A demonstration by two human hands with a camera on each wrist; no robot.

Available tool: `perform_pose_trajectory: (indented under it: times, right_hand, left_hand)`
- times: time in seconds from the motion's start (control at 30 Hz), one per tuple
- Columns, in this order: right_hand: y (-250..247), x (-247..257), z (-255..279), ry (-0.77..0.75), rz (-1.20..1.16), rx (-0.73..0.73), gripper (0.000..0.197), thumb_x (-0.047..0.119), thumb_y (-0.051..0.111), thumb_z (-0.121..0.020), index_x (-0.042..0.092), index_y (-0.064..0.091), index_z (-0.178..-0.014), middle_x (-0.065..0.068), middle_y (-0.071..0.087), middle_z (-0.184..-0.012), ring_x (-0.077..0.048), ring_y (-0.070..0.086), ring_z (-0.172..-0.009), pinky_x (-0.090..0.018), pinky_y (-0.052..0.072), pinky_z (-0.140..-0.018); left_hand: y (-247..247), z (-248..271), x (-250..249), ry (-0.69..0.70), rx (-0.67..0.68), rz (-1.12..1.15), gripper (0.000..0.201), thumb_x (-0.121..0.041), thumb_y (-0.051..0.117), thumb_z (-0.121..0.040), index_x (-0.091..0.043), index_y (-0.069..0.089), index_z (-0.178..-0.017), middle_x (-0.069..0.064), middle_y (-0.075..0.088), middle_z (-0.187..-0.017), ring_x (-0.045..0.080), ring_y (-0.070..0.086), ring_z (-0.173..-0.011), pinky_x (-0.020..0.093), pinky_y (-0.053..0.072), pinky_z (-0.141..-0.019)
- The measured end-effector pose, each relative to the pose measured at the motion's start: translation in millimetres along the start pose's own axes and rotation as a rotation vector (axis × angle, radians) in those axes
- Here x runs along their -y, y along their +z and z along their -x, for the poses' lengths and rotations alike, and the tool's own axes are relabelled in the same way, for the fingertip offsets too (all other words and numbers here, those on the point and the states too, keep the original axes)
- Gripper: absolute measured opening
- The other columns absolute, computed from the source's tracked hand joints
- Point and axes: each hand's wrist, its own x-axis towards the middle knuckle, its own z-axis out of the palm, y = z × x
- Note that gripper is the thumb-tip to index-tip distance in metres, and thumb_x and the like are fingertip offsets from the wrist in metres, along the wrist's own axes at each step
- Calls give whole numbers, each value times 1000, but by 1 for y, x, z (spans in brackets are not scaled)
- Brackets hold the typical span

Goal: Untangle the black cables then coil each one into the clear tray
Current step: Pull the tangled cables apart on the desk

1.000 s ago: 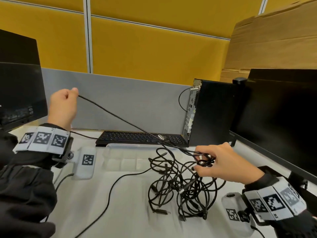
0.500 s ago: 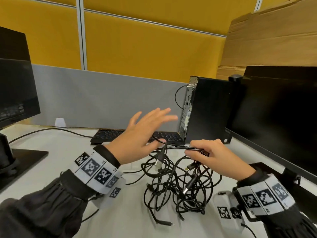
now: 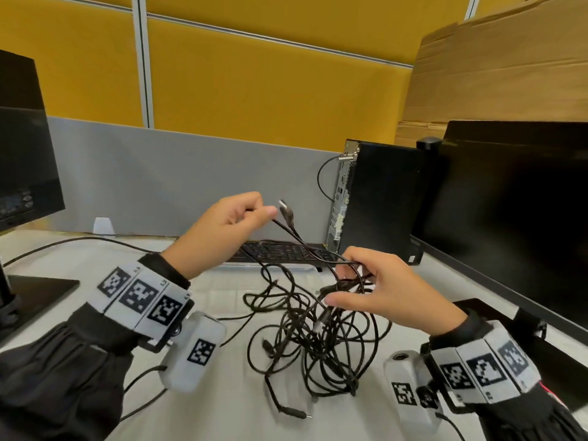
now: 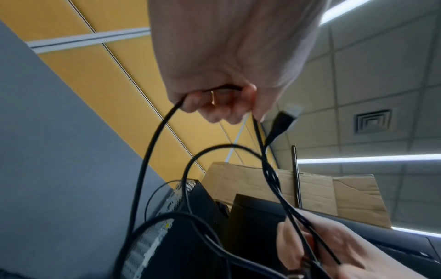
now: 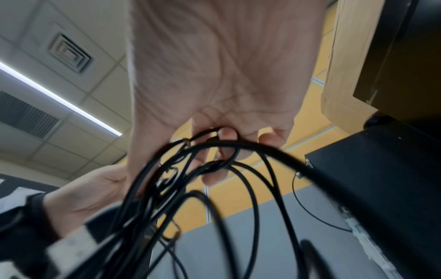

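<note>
The left hand is raised above the counter, its fingers curled and pinching a thin black cable near its end, so that the USB plug sticks up just beyond the fingertips. In the left wrist view the cable runs through the curled fingers and hangs down in two strands, the plug just beside them. The cable slopes down to the right hand, whose fingers are curled round several loops at the top of the tangle of black cables. Part of the tangle is lifted by this hand; the rest lies on the counter in loose loops, one plug end trailing toward the near edge. The clear tray lies on the counter just behind the tangle, in front of the black keyboard. A black desktop computer stands behind the right hand, with a dark monitor to its right.
</note>
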Motion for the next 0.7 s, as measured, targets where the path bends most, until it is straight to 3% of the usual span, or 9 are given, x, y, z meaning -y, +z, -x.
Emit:
perform_pose_trajectory:
  times: [0.13,0.27,0.33,0.43,0.57,0.63,0.7]
  right_hand:
    - [-1,1,0,-22,42,-12,41,63,70,-63,31,51,-79,34,56,-80,-3,54,-73,-24,34,-74]
    - [1,9,0,-61,94,11,39,66,63,-69,29,54,-79,28,58,-76,-5,54,-70,-32,36,-82]
    - [4,8,-2,-63,61,-32,34,64,56,-76,31,60,-85,20,59,-74,-2,52,-72,-32,34,-80]
    - [9,4,-7,-27,-23,-90,21,49,54,-87,31,63,-85,13,57,-77,2,50,-73,-28,30,-76]
    - [14,5,-7,1,-16,-44,15,32,56,-92,28,61,-79,14,56,-71,2,50,-71,-14,33,-64]
    - [13,6,-6,0,-51,-49,15,28,56,-92,26,63,-79,12,57,-72,1,50,-70,-11,36,-62]
    - [12,4,-7,9,-98,-70,15,27,57,-92,25,65,-80,11,59,-72,-1,51,-68,-11,37,-62]
  left_hand:
    - [-4,-1,1,-36,-158,-55,37,-23,49,-95,-13,31,-64,-4,23,-58,5,24,-48,14,23,-46]
    - [-1,-3,6,-55,-239,-28,36,-24,48,-95,-14,31,-65,0,24,-60,4,23,-49,14,23,-47]
    - [3,-3,7,-60,-254,17,36,-23,47,-96,-16,30,-65,0,28,-61,6,25,-53,16,25,-51]
    - [5,-2,7,-78,-171,98,34,-23,46,-96,-14,37,-65,-8,47,-54,4,40,-55,15,37,-60]
    - [8,4,1,-123,-20,217,28,-27,46,-94,-12,49,-70,0,70,-73,9,66,-76,18,49,-82]
    - [11,6,-4,-112,34,143,30,-35,47,-90,-10,57,-76,1,73,-83,11,67,-83,18,48,-84]
    - [13,7,-8,-130,84,56,33,-39,46,-91,-13,60,-75,4,73,-85,15,67,-83,28,47,-82]
